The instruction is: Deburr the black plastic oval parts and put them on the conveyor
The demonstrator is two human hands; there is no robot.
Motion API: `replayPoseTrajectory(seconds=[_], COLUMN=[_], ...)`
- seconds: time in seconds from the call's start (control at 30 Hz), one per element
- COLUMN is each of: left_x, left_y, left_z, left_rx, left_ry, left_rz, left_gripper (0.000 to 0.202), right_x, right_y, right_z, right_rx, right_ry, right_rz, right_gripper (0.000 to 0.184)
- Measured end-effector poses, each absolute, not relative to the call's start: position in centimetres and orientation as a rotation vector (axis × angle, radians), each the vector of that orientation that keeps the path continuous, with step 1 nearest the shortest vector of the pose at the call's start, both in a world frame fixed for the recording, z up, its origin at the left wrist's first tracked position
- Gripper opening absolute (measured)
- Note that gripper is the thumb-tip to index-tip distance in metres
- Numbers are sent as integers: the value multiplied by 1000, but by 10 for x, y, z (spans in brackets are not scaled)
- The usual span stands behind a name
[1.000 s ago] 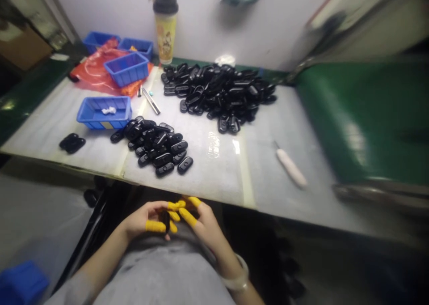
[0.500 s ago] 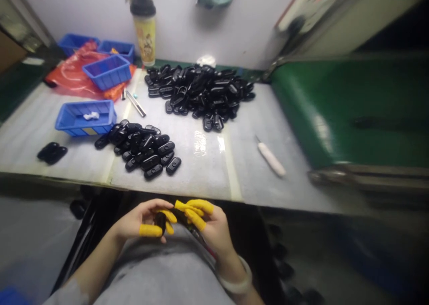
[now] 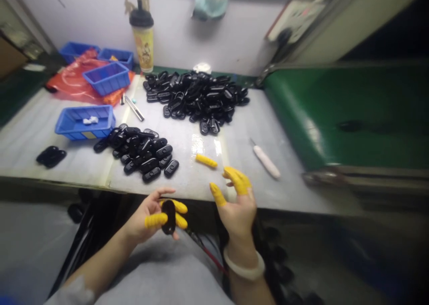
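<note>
My left hand [image 3: 152, 218], with yellow finger cots on several fingers, is closed on a small black oval plastic part [image 3: 168, 217] held just below the table's front edge. My right hand [image 3: 236, 202], also in yellow cots, is raised over the table edge with its fingers spread and nothing in them. A loose yellow finger cot [image 3: 206, 161] lies on the table just ahead of it. A small pile of black parts [image 3: 140, 149] sits in front of my left hand, and a large pile [image 3: 197, 97] lies further back.
A white-handled knife [image 3: 266, 160] lies right of my right hand. Blue trays [image 3: 85, 121] [image 3: 106, 77] and a red bag [image 3: 72, 82] stand at the back left, with a lidded cup [image 3: 142, 40] by the wall. A green conveyor [image 3: 345, 112] runs along the right. Two black parts [image 3: 51, 155] lie far left.
My hands have come apart: the right one lifted forward over the table edge and opened, while the left kept the black part. A yellow finger cot now lies on the table.
</note>
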State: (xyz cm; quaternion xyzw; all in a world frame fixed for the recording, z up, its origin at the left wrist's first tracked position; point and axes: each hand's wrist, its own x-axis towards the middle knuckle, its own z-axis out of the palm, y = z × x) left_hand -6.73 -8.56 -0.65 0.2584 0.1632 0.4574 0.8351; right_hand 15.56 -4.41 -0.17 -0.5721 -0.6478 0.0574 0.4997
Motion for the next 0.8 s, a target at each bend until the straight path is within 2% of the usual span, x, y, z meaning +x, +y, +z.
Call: replayPoseTrajectory(seconds=[0.13,0.3,0.43,0.6,0.7,0.8], left_x=[-57,-55,-50,-32,-30,-36], left_y=[-76,-75,-76,-79,-83,-80], left_z=[-7,-7,0,10,9,4], left_rx=[397,326,330,414,498,577], left_ry=[303,342,470,780,930,1025], left_rz=[962,943,978,1144,1202,1216], left_gripper=[48,50,54,54,51,59], right_x=[151,151,144,122,112,107], right_y=[-82,-106,-107,-101,-95,-84], right_z=[7,7,15,21,15,5], right_rx=[-1242,-1207,-1132,-967,-960,-984], right_ry=[-1571,-1556,-1678,-2062,-2043,-1980], right_rz=[350,444,294,104,15,-25], right_gripper=[37,38,37,13,12,9])
